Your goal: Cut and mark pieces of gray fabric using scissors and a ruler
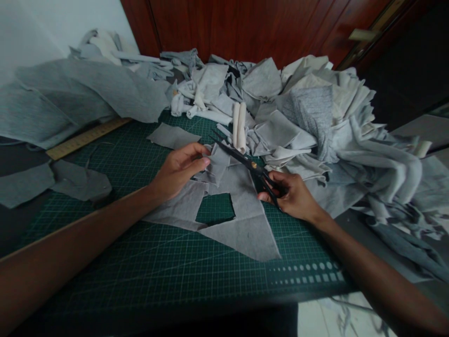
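Note:
My left hand (pixel 184 169) pinches a small piece of grey fabric (pixel 218 164) between thumb and fingers, held up over the mat. In my right hand (pixel 293 194) are black scissors (pixel 253 165), fingers through the handles, the slightly parted blades pointing up and left beside the held fabric. Below both hands a larger grey fabric piece (pixel 250 229) lies flat, with a four-sided gap through which the green mat shows. Another grey scrap (pixel 173 135) lies just beyond my left hand. Whether the blades touch the held fabric, I cannot tell.
A green gridded cutting mat (pixel 157 276) covers the table. Heaped grey and cream fabric (pixel 308 112) fills the back and right. At the left lie a wooden ruler (pixel 87 138), a large grey cloth (pixel 94 91) and loose scraps (pixel 82 180). A reddish wooden door (pixel 238 28) stands behind.

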### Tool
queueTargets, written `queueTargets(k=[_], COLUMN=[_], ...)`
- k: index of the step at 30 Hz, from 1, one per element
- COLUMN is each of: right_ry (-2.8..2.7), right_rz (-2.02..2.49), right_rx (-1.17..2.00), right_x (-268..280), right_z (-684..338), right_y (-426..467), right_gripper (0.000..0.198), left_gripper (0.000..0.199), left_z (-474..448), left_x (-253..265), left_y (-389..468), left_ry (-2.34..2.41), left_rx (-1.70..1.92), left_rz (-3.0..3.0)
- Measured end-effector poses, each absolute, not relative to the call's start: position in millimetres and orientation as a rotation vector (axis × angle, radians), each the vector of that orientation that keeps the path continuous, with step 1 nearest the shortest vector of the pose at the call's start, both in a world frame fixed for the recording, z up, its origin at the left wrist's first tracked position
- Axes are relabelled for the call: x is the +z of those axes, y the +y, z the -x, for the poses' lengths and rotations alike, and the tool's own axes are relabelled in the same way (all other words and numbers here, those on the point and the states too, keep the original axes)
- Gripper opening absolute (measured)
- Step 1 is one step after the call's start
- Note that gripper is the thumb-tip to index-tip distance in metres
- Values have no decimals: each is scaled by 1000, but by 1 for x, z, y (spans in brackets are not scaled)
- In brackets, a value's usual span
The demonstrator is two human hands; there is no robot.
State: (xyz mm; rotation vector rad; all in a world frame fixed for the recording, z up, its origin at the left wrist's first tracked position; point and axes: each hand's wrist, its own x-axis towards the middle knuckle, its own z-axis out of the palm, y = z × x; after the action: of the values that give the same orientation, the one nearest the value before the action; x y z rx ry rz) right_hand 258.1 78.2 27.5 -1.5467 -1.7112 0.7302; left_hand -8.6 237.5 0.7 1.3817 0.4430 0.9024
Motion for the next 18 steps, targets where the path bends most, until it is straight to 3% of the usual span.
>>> queueTargets(k=[10, 14, 18], right_ry=[-1817, -1836, -1815], right_rz=[1607, 1592, 1567], right_rx=[650, 629, 620], right_x=[25, 24, 25], right_z=[-256, -256, -255], right_y=[77, 76, 77], right_gripper=[43, 43, 43], left_gripper=[15, 41, 34], left_z=[11, 10, 10], left_x=[16, 19, 19], left_y=[223, 221, 223], left_ry=[418, 488, 445], left_rx=[863, 877, 810], left_rz=[-1878, -1992, -2066])
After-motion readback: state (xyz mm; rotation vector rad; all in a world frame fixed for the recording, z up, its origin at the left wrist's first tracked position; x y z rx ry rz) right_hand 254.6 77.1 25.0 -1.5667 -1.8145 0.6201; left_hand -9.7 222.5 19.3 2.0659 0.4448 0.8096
